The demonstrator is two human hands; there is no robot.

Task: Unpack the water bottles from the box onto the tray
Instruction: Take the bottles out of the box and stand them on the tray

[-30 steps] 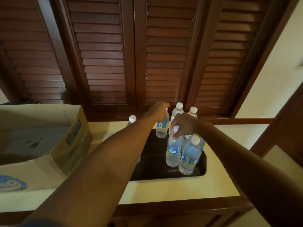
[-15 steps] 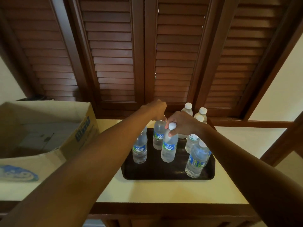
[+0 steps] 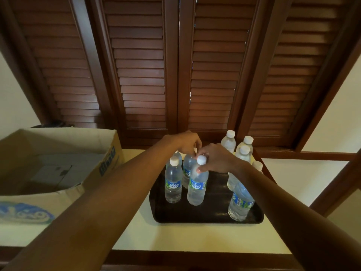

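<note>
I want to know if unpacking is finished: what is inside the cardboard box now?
Inside the cardboard box only its bare bottom flaps show, and no bottle is visible. The near wall and the left arm cover the front part, so a bottle could hide there.

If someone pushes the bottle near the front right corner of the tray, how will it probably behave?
The front right bottle looks full of water, so it is probably heavy for its size. It is tall and narrow, so a push near the cap may tip it. Its round body would likely roll if it fell on the tray.
</note>
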